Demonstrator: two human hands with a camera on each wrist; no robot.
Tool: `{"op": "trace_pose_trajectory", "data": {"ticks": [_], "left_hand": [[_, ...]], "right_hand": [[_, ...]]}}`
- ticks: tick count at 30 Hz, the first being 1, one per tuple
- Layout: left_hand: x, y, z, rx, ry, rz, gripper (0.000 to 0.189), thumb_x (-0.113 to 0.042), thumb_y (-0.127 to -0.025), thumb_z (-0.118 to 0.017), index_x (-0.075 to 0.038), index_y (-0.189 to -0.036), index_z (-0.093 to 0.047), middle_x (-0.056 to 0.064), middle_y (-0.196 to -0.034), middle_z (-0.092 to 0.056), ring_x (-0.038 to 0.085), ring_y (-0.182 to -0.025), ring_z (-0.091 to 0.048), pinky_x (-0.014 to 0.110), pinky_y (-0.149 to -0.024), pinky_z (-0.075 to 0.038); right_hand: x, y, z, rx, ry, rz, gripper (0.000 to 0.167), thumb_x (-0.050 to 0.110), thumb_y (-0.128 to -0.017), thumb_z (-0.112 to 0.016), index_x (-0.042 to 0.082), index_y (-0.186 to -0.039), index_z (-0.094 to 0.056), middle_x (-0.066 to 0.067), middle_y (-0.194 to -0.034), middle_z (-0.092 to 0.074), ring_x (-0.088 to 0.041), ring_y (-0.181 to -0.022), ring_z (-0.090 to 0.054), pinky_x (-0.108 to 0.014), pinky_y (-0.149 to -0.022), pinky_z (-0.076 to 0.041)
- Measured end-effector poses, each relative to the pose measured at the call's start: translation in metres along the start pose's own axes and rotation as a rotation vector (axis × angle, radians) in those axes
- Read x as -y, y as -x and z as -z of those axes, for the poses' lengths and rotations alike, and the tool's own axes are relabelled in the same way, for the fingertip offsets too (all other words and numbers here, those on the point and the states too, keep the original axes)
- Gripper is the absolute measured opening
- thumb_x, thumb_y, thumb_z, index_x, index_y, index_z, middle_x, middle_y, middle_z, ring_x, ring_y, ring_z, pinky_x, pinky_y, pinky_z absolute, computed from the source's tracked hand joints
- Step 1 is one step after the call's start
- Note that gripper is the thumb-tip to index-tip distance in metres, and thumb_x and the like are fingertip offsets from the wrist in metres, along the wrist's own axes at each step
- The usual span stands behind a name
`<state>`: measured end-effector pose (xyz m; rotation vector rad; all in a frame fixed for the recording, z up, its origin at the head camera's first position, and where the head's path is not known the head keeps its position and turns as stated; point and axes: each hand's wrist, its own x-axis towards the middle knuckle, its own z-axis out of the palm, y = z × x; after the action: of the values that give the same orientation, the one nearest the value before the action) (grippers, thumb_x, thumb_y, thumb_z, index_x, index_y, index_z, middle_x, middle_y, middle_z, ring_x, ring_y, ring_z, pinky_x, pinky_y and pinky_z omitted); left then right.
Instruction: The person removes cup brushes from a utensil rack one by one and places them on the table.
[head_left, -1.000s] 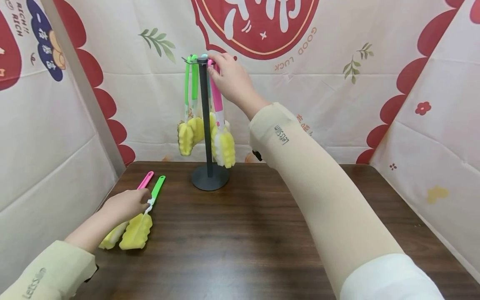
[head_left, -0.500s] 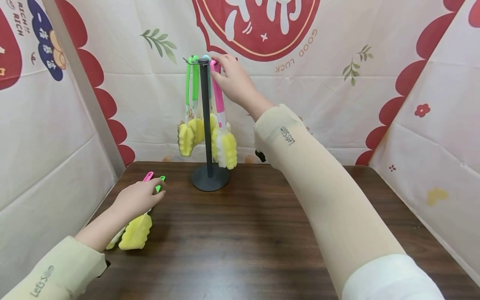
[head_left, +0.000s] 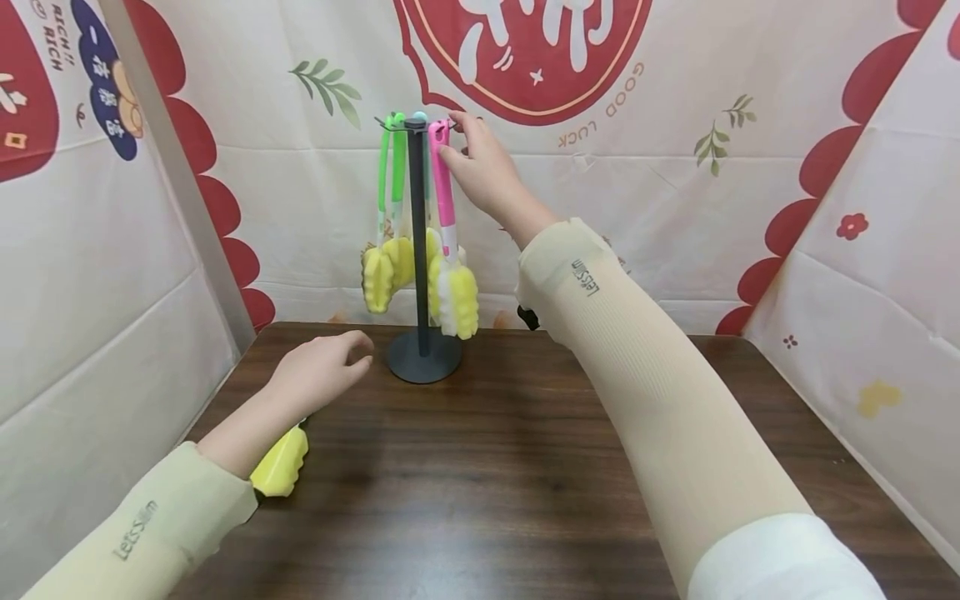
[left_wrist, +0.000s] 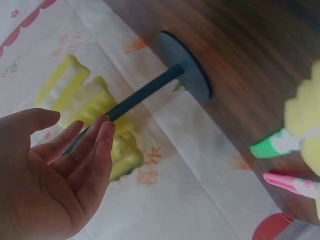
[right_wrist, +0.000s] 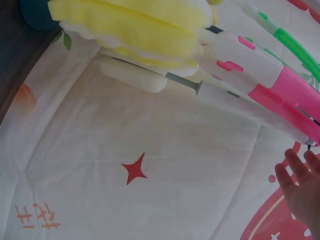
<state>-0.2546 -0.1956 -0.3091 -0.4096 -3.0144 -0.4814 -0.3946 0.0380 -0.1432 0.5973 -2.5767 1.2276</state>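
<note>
The left hand (head_left: pixel 318 362), fingers loosely bent and holding nothing, is above the counter (head_left: pixel 525 467) near the dark stand (head_left: pixel 420 250). The right hand (head_left: pixel 483 162) has its fingers apart beside the pink-handled brush (head_left: pixel 444 187) hanging there; whether the thumb touches it is unclear.

Beige sleeves (head_left: pixel 637 358), dark "Let'sSlim" lettering (head_left: pixel 585 278), white right upper sleeve (head_left: pixel 783 560)

A pink-handled brush (head_left: pixel 444 196) has a yellow-and-white sponge head (head_left: pixel 458 302); green-handled brushes (head_left: pixel 398 171) have yellow ones. The stand (head_left: pixel 419 250) is dark grey, the desk (head_left: pixel 540 467) dark brown wood-grain, the cloth (head_left: pixel 300 208) white with red scallops (head_left: pixel 220 205).
</note>
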Motion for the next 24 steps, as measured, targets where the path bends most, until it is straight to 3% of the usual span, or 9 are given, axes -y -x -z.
{"op": "trace_pose_trajectory", "data": {"ticks": [8, 17, 24], "left_hand": [[-0.013, -0.01, 0.0, -0.003, 0.048, 0.009, 0.031, -0.03, -0.096, -0.055, -0.014, -0.122, -0.063, 0.004, -0.103, -0.069, 0.024, -0.09, -0.064, 0.047, -0.077, -0.049], [-0.018, -0.02, 0.002, -0.025, 0.11, 0.008, 0.031, -0.031, -0.097, -0.055, -0.015, -0.122, -0.062, 0.003, -0.103, -0.069, 0.023, -0.089, -0.064, 0.044, -0.076, -0.049], [-0.019, -0.025, 0.005, -0.038, 0.113, 0.009, 0.032, -0.032, -0.097, -0.054, -0.016, -0.123, -0.062, 0.003, -0.104, -0.069, 0.022, -0.095, -0.064, 0.045, -0.08, -0.049]], "right_hand": [[0.001, -0.001, -0.004, -0.048, 0.085, -0.048, 0.06, 0.045, -0.098, -0.049, 0.027, -0.152, -0.029, 0.004, -0.149, -0.039, -0.013, -0.13, -0.043, -0.029, -0.098, -0.044], [0.004, -0.005, -0.006, -0.113, 0.085, -0.059, 0.045, 0.035, -0.101, -0.047, 0.023, -0.144, -0.042, -0.001, -0.125, -0.057, -0.014, -0.106, -0.054, -0.023, -0.086, -0.048], [0.007, -0.008, -0.004, -0.168, 0.114, -0.059, 0.033, 0.029, -0.1, -0.051, 0.018, -0.131, -0.051, -0.002, -0.122, -0.06, -0.014, -0.104, -0.058, -0.022, -0.085, -0.048]]}}
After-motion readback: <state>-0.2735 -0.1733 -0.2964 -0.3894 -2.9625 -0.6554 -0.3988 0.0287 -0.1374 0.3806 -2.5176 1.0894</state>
